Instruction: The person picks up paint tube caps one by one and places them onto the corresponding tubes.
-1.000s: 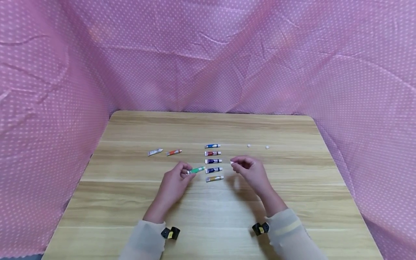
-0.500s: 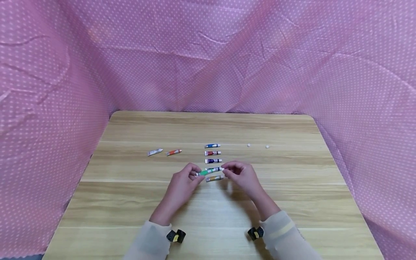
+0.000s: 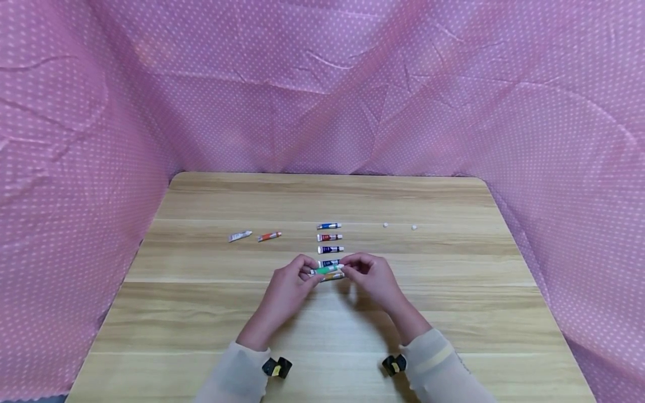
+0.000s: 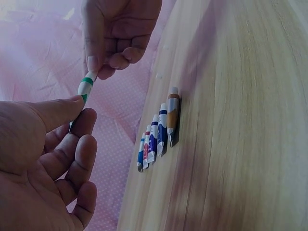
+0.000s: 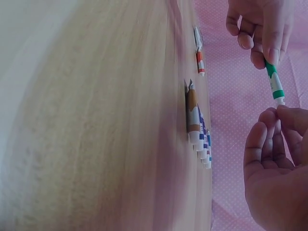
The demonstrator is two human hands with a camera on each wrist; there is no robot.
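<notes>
My left hand pinches a green paint tube by its crimped end, above the table. At the tube's other end, my right hand pinches a small white cap between thumb and index finger; the cap meets the neck of the tube. In the right wrist view the green tube spans the space between both hands. Just under it lie an ochre paint tube and a dark blue paint tube, both partly covered in the head view.
Beyond the hands, a purple tube, a red tube and a blue tube continue the row. A whitish tube and an orange tube lie left. Two small white caps lie right. Pink dotted cloth surrounds the wooden table.
My left hand has carried the green tube rightward. My right hand has brought the white cap leftward to its end. Since half a second ago, both hands have shifted slightly.
</notes>
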